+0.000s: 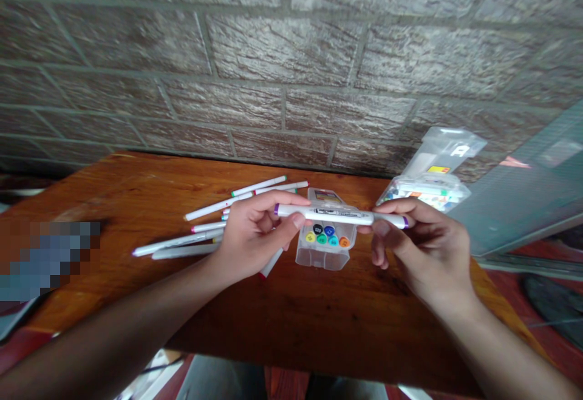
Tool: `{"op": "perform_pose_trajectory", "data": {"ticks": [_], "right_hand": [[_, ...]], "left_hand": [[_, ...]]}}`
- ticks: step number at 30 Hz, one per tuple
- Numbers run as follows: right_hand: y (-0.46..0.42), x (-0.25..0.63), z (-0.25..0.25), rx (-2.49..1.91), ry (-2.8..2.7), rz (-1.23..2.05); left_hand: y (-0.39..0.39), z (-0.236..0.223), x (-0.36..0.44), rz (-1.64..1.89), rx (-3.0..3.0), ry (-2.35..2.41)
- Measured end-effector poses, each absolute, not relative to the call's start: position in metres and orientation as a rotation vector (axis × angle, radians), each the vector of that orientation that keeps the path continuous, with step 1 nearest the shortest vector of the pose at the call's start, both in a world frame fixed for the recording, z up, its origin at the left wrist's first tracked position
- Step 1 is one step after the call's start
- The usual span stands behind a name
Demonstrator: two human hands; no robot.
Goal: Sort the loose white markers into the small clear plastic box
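A white marker with purple ends (339,214) is held level between my two hands. My left hand (255,230) pinches its left part between thumb and fingers. At the other end, my right hand (421,248) grips the marker near its right cap. Below and behind the marker stands a clear plastic case (324,257) with several markers in it, their coloured round ends facing me. Several loose white markers (182,242) lie on the table to the left, partly hidden by my left hand.
The brown wooden table (291,321) meets a stone-patterned wall (282,54) at the back. A second clear case (423,187), its lid raised, stands at the back right. A pixelated dark object (50,260) lies at the left edge. A translucent panel (523,187) rises on the right.
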State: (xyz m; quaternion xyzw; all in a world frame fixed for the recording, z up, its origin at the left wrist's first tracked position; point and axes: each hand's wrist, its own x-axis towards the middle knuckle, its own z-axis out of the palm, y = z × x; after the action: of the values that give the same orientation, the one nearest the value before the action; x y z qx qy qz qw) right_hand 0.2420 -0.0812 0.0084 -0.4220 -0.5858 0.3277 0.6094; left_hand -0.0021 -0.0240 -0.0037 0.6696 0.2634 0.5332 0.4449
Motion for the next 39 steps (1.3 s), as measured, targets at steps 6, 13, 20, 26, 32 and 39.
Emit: {"op": "perform_pose_trajectory", "data": {"ticks": [6,13,20,26,32,39], "right_hand": [[-0.08,0.24,0.011,-0.959,-1.331,0.759],[-0.081,0.238,0.011,-0.974,-1.35,0.721],[-0.082,0.237,0.013,-0.979,-1.369,0.704],[-0.081,0.238,0.012,-0.962,-1.354,0.744],[-0.08,0.238,0.008,-0.973,-1.343,0.729],[-0.081,0.239,0.002,-0.952,-1.339,0.731]], "left_hand": [[-0.025,-0.004,-0.001,1.304,1.646,0.629],[-0.022,-0.001,0.002,1.379,1.713,0.668],[-0.023,-0.001,0.002,1.335,1.669,0.642],[-0.024,-0.002,0.0,1.325,1.656,0.627],[-0.021,-0.002,0.001,1.369,1.664,0.61],[-0.023,0.001,0.002,1.396,1.69,0.603]]}}
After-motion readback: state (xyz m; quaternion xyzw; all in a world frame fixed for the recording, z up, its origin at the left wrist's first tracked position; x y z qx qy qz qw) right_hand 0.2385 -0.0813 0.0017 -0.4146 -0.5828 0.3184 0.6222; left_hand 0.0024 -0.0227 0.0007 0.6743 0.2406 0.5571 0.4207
